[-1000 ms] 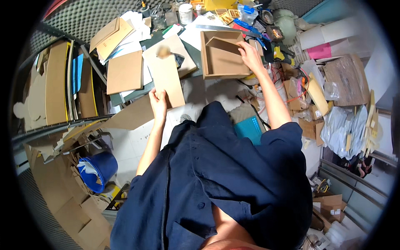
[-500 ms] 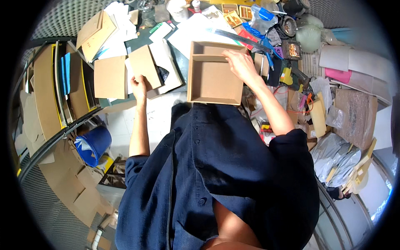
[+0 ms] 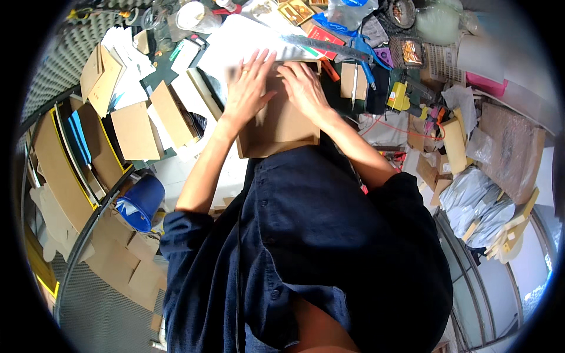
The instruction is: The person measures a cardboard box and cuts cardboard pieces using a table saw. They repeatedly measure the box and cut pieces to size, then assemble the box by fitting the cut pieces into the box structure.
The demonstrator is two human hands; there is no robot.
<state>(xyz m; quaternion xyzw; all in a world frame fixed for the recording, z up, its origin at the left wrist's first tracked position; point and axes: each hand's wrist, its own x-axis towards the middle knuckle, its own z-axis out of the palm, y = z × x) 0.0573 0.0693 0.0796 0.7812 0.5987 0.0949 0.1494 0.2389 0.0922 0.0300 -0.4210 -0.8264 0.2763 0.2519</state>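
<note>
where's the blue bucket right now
In the head view the blue bucket sits low on the person's left, beside the left elbow, among flat cardboard pieces.

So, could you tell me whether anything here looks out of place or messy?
Both hands, left and right, press on a brown cardboard box. Around it, loose cardboard pieces and tools lie scattered untidily.

Brown cardboard box, open side up, on cluttered table near person's chest
</note>
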